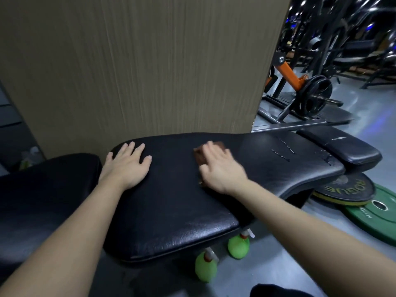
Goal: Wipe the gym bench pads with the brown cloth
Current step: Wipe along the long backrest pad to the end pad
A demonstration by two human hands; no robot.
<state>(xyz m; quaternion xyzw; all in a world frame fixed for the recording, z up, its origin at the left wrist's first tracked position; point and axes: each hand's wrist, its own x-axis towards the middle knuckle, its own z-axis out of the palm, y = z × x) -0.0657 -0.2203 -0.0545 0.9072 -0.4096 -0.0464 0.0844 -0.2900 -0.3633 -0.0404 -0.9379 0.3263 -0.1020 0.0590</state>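
A long black bench pad [171,202] runs across the middle of the view, with a smaller black pad [342,146] at its right end and another black pad [42,189] to the left. My right hand [220,168] presses flat on the brown cloth [198,156], which shows only at the fingertips and thumb side, near the pad's middle. My left hand [126,166] rests flat with fingers spread on the pad's far left end, holding nothing.
A tan wood-grain panel [139,61] stands right behind the bench. Two green spray bottles [205,266] [237,246] stand on the floor under the pad's near edge. Weight plates, black [347,189] and green [377,213], lie at the right. A loaded orange machine [310,91] stands beyond.
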